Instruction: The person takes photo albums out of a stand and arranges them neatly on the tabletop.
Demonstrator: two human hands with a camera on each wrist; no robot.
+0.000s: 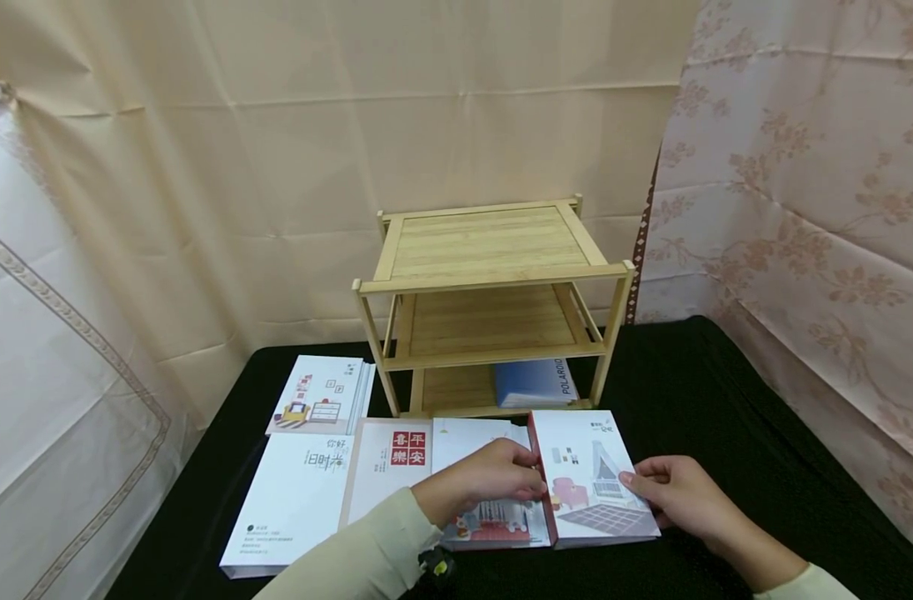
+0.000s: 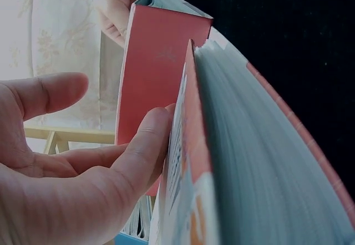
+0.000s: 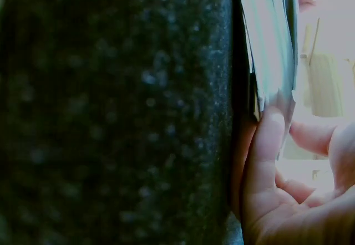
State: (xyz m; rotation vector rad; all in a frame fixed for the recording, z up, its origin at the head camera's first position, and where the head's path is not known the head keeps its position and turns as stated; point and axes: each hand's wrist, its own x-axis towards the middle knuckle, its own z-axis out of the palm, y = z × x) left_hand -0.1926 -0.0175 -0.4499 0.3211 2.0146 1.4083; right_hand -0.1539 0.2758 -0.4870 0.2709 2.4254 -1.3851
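Observation:
A white photo album [image 1: 593, 479] with a red spine [image 2: 158, 73] lies at the right end of a row of albums. My right hand [image 1: 685, 500] pinches its right edge, thumb on the cover and fingers at the page side, as the right wrist view shows. At the spine is my left hand [image 1: 494, 483], its fingertips touching between this album and the white album [image 1: 494, 529] to its left, which it partly covers. In the left wrist view the left thumb stands away from the spine, with the fingers loosely extended.
Further left lie a pale album [image 1: 381, 492] with red characters, a large white album [image 1: 299, 508] and a small stack of albums [image 1: 321, 392]. A three-tier wooden shelf [image 1: 494, 279] stands behind, with a blue album [image 1: 533, 383] on its bottom tier. Black cloth [image 1: 715, 417] covers the table.

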